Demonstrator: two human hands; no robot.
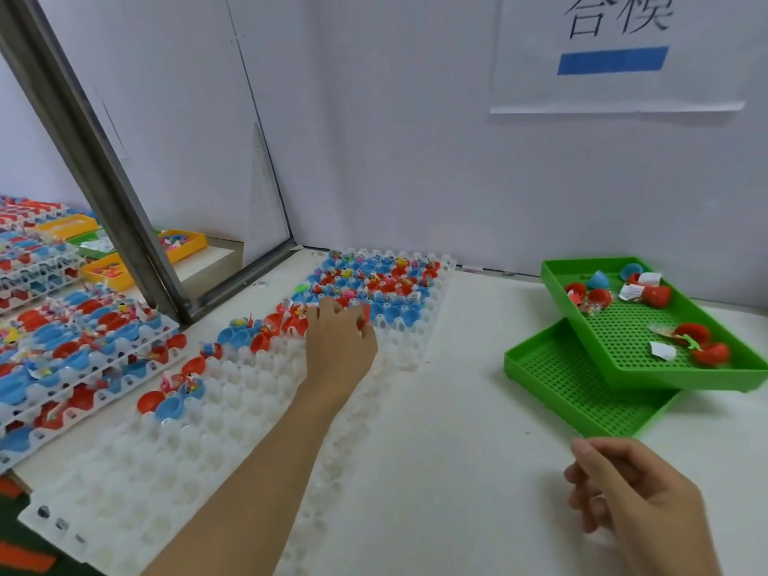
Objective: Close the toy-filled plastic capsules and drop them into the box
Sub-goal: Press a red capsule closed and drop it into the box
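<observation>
Can't see what my left hand [338, 347] is on: its fingers [328, 311] curl down over the red and blue capsule halves [374, 284] at the edge of the filled zone, and a bit of red shows past the fingertips, but whether they're clamped on a piece I cannot tell. My right hand [636, 505] hangs low on the right above the tabletop [457, 430], partly cut off by the frame edge, fingers loosely curled together with nothing visible in them. The white cavity tray [187, 463] has its long axis running from near-left to far-right toward the wall; the near cavities are bare, the far end is packed with open halves facing up, small bright toys and paper tags in them, too blurred to identify. More filled trays [75, 347] are stacked at left, partly cut off. Right side: two green perforated trays [623, 338], the upper one lying skewed across the lower, holding a few loose red and blue halves [598, 297] and white slips. The drop box isn't anywhere I can make out. Yellow bins [183, 243] sit behind the metal post [104, 176], contents unclear.
</observation>
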